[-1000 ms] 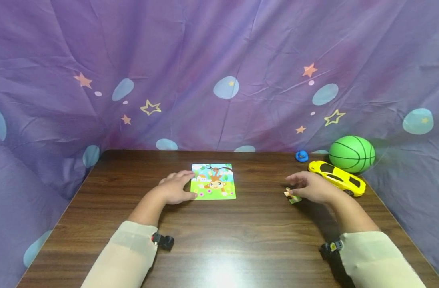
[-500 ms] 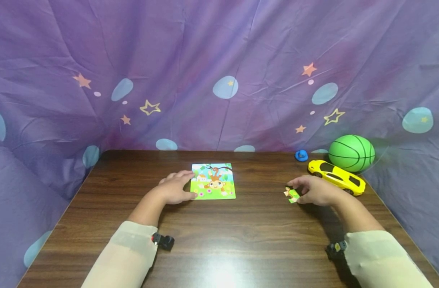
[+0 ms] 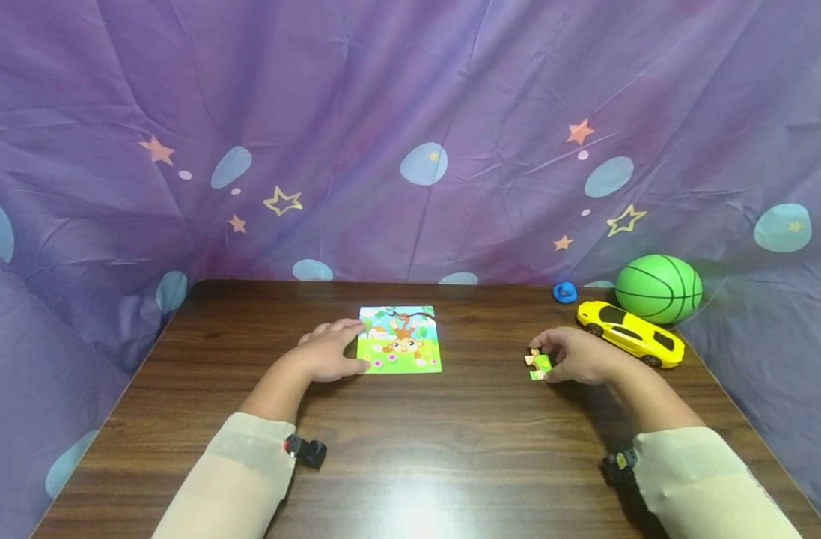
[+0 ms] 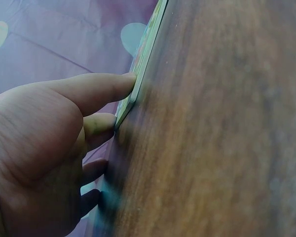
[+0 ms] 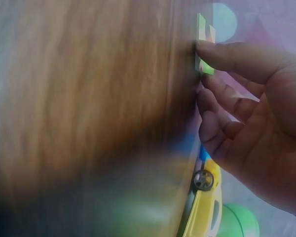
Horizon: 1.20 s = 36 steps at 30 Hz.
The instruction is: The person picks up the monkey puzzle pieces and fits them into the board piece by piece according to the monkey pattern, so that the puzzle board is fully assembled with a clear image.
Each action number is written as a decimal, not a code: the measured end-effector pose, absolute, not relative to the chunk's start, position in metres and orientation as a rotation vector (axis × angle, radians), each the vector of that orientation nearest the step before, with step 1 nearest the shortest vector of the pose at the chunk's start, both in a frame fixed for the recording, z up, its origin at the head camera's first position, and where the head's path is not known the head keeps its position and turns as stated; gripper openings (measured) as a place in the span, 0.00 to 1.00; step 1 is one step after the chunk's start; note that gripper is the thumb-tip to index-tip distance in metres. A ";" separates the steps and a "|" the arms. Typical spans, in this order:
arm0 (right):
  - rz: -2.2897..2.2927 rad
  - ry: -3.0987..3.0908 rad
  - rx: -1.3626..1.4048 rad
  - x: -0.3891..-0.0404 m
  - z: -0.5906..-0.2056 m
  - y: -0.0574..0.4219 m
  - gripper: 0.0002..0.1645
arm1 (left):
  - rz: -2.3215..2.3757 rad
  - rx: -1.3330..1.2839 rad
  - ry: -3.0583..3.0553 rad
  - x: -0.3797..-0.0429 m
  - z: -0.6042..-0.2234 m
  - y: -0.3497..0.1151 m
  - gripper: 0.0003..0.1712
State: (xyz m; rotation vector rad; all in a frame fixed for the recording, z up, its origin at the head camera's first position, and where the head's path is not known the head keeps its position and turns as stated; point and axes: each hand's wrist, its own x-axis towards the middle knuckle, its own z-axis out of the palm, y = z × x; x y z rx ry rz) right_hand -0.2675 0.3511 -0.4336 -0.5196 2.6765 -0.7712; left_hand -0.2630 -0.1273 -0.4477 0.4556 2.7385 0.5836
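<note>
A square picture puzzle (image 3: 400,348) showing a monkey hanging from a branch lies flat on the wooden table. My left hand (image 3: 327,352) rests at its left side, thumb on the near-left corner and index fingertip on the left edge. In the left wrist view those fingers reach fairly straight to the puzzle's thick edge (image 4: 143,71). Over to the right, my right hand (image 3: 581,355) pinches a small green and cream jigsaw piece (image 3: 539,365) by its edges, between thumb and index finger, low at the tabletop. The other right fingers (image 5: 214,131) are loosely bent.
Behind the right hand stand a yellow toy car (image 3: 631,332), a green ball with black lines (image 3: 658,289) and a small blue rubber duck (image 3: 564,293). A purple patterned cloth (image 3: 356,135) hangs along the table's back and sides. Each wrist wears a small black camera.
The jigsaw piece has turned flat and shifted slightly left, with more of its face showing. The right fingers moved with it. The left hand and the picture puzzle stay where they were.
</note>
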 end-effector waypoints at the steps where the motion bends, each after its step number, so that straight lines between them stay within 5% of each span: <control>1: -0.779 2.678 -0.529 -0.268 -0.434 0.349 0.30 | 0.582 0.454 2.740 -0.263 -0.448 -0.127 0.50; 13: -0.856 2.756 -0.552 -0.276 -0.436 0.312 0.11 | 0.582 0.461 2.739 -0.264 -0.451 -0.128 0.49; 36: -1.153 2.600 -0.670 -0.289 -0.421 0.199 0.13 | 0.562 0.443 2.733 -0.266 -0.451 -0.127 0.52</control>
